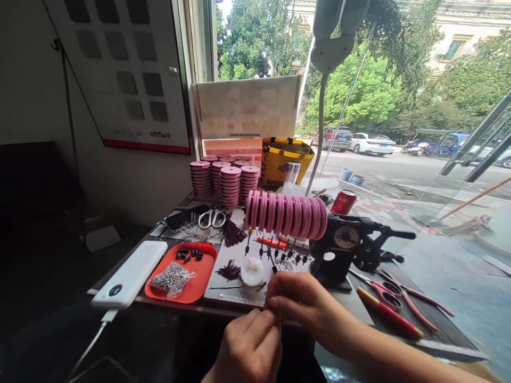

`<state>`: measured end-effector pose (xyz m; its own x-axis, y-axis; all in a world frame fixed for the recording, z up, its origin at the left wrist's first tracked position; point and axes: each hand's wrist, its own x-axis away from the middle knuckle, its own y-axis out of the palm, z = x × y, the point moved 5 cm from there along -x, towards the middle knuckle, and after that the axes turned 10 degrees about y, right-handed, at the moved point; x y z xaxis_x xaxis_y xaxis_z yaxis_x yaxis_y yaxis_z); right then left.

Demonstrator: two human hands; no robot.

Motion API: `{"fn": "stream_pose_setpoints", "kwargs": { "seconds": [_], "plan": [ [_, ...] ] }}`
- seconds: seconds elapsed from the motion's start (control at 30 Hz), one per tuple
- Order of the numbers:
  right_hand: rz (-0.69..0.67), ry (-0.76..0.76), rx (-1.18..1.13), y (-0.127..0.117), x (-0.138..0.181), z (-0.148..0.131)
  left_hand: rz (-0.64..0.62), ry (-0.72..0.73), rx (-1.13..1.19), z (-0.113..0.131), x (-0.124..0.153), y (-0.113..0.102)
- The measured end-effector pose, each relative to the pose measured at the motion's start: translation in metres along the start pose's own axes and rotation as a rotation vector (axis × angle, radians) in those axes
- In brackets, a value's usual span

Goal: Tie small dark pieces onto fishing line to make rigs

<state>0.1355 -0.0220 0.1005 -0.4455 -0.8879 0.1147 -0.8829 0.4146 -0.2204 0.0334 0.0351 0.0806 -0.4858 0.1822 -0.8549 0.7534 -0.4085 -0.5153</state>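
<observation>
My left hand (249, 346) is low at the table's near edge, its fingers pinched together. My right hand (297, 300) meets it from the right, thumb and fingers also pinched. Both close on something tiny between the fingertips that I cannot make out. Just beyond them lie a small white round lid (252, 270) and a bundle of dark thin pieces (229, 271). A row of pink spools (286, 214) sits on a black winding machine (347, 247), with small dark weights (279, 255) hanging from lines below it.
An orange tray (199, 276) holds a bag of small metal bits and black beads. A white power bank (130, 275) lies at the left. Stacks of pink spools (225, 183), scissors (211, 218), a red can (343, 202), red pliers (393, 298) and a yellow bag (284, 159) surround the work area.
</observation>
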Motion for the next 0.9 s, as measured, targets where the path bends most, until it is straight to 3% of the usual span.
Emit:
{"fn": "stream_pose_setpoints", "kwargs": {
  "seconds": [0.03, 0.13, 0.2, 0.27, 0.37, 0.47, 0.53, 0.57, 0.63, 0.7, 0.77, 0.83, 0.9],
  "plan": [
    [0.033, -0.096, 0.153, -0.002, 0.005, -0.004, -0.044, -0.200, 0.188, -0.010, -0.002, 0.001],
    [0.047, -0.525, 0.739, 0.005, 0.029, -0.015, -0.060, -1.139, 0.896, -0.033, 0.014, 0.020],
    [0.050, -0.765, 1.049, 0.015, 0.043, -0.013, -0.031, -1.541, 1.190, -0.028, 0.024, 0.031],
    [0.115, -0.895, 1.188, 0.020, 0.049, -0.008, -0.027, -1.657, 1.290, -0.025, 0.026, 0.036],
    [0.141, -0.975, 1.193, 0.024, 0.048, -0.001, -0.036, -1.684, 1.330, -0.023, 0.027, 0.040],
    [0.115, -0.970, 1.182, 0.027, 0.045, 0.004, -0.043, -1.668, 1.332, -0.023, 0.028, 0.039],
    [0.093, -0.935, 1.054, 0.025, 0.043, 0.002, -0.060, -1.554, 1.299, -0.023, 0.026, 0.037],
    [0.085, -0.873, 0.928, 0.022, 0.041, 0.000, -0.060, -1.434, 1.245, -0.024, 0.023, 0.035],
    [0.087, -0.611, 0.593, 0.012, 0.031, -0.001, -0.028, -1.110, 1.000, -0.025, 0.017, 0.026],
    [0.096, -0.283, 0.246, 0.003, 0.018, 0.003, 0.057, -0.773, 0.608, -0.021, 0.014, 0.014],
    [0.059, -0.047, -0.029, 0.002, 0.008, 0.008, 0.143, -0.500, 0.238, -0.012, 0.015, 0.005],
    [-0.012, 0.052, -0.196, 0.005, -0.001, 0.008, 0.186, -0.254, -0.017, -0.002, 0.017, 0.001],
    [-0.059, 0.083, -0.241, 0.006, -0.007, 0.007, 0.147, -0.021, -0.162, 0.005, 0.015, 0.001]
  ]
}}
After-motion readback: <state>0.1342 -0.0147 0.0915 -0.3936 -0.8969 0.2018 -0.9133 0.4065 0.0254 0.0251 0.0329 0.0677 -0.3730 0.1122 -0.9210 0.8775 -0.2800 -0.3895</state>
